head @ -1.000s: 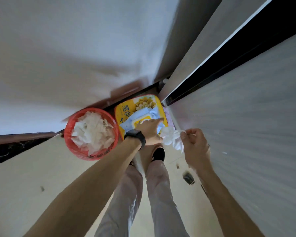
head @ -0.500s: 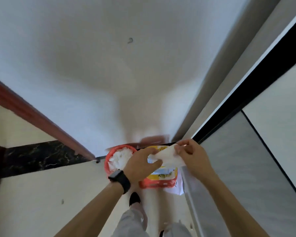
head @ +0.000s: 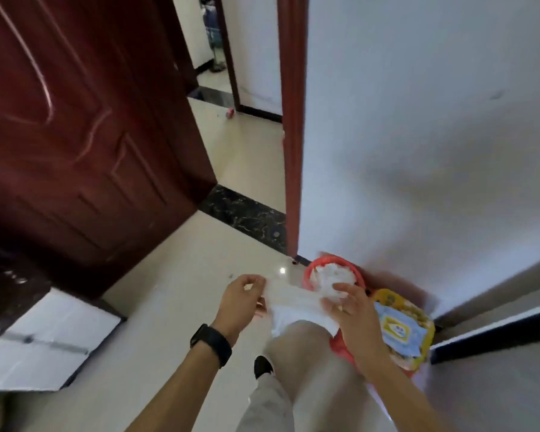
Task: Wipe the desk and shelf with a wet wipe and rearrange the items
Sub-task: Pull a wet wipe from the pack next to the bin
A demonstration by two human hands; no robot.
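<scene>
Head view shows one wet wipe (head: 296, 307) stretched flat above the floor between two hands, the left hand (head: 242, 302) pinching its left edge and the right hand (head: 351, 310) clamping its right edge. By my reading this is the unfolding step, and next the wipe must be carried to the tabletop, which is not in sight. Countable nearby: one red bin (head: 332, 274) full of white tissue, and one wipe packet (head: 399, 330).

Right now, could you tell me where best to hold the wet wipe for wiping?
By its two short ends, from either side, as the left hand and right hand do: the wet wipe hangs limp between them, so pinched ends probably spread it flat.
</scene>
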